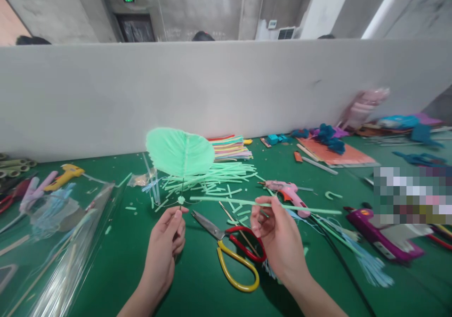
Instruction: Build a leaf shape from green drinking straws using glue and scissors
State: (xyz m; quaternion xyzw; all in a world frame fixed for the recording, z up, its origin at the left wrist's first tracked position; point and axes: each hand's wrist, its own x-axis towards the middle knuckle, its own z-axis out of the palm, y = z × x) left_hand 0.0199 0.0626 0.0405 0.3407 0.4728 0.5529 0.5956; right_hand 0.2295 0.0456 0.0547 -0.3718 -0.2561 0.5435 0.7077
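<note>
Pinched in my left hand [168, 232] is the thin stem of a large mint-green fuzzy leaf [180, 152], which stands upright above my fingers. A small pale green tuft [181, 199] sits on that stem just over my fingertips. My right hand [277, 234] is closed on a long mint-green pipe cleaner [226, 200], held level between thumb and fingers. Its left end reaches close to the stem. Between my hands lie scissors [219, 234] with one red and one yellow handle, blades partly apart. Many cut green pipe cleaner pieces [229, 171] are strewn behind the leaf.
A pink glue gun [289, 192] lies behind my right hand, and a yellow glue gun [67, 175] at the left. Clear plastic wrap [77, 256] covers the left front. At right are a purple device [383, 239] and blue tassels [370, 260]. A white partition [226, 86] borders the green table.
</note>
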